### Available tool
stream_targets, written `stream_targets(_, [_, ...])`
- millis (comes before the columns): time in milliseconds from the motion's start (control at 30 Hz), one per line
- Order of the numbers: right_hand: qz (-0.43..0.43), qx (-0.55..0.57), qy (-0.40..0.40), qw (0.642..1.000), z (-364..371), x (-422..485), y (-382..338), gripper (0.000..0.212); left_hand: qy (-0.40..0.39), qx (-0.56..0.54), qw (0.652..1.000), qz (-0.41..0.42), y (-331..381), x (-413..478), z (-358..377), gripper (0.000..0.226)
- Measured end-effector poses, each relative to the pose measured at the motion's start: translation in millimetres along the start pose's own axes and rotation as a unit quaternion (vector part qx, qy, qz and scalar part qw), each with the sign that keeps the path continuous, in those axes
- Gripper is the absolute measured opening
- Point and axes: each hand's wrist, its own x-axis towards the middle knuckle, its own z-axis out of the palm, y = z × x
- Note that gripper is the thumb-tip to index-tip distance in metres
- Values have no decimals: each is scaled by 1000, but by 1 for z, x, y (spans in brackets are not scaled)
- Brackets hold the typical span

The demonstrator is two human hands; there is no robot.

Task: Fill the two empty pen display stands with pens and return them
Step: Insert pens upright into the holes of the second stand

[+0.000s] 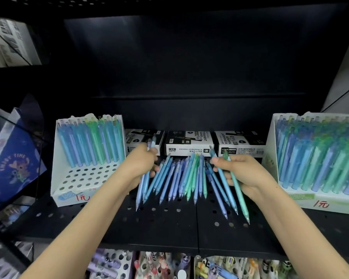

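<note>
Loose pens [181, 178] in blue and green tones are spread in a row on the black perforated shelf [169, 226], between the two hands. A few blue pens [144, 186] are held by the left hand [143, 164]. Its grip is closed around their upper part, and the tips are pointed down toward the front of the shelf. A second bunch [228, 192], blue with one green pen, is clasped in the closed grip of the right hand [242, 172] and is fanned out below the fingers.

At the left, the left display stand [60, 174] is placed on the shelf. Only its back rows are filled with pens, and the front holes are seen empty. At the right, the right display stand [274, 137] is packed with pens. Three boxes of permanent markers [189, 144] are lined up behind the loose pens, between the two stands.
</note>
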Motion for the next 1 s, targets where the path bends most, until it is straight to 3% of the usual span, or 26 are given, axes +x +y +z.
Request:
stream_targets(133, [-8, 107, -43, 993, 18, -7, -16, 21, -114, -119, 986, -18, 9, -24, -3, 14])
stream_targets(233, [-19, 150, -49, 987, 42, -11, -24, 38, -145, -156, 977, 0, 6, -42, 0, 14])
stream_targets(367, [-30, 191, -39, 980, 72, -11, -30, 21, -114, -139, 982, 54, -6, -50, -2, 17])
stream_targets(500, [-48, 197, -39, 978, 97, -9, -32, 11, -122, -139, 982, 46, -12, -51, -14, 29])
stream_targets(667, [-67, 197, -51, 977, 122, -11, -36, 13, -134, -168, 976, 30, -14, -54, -32, 13])
stream_targets(867, [-96, 185, -9, 978, 136, -7, -51, 39, -55, -191, 979, 36, -21, -56, -77, 28])
stream_targets(1000, [-155, 127, 45, 979, 147, -9, -65, 57, -8, -172, 983, 72, -33, -60, -118, 21])
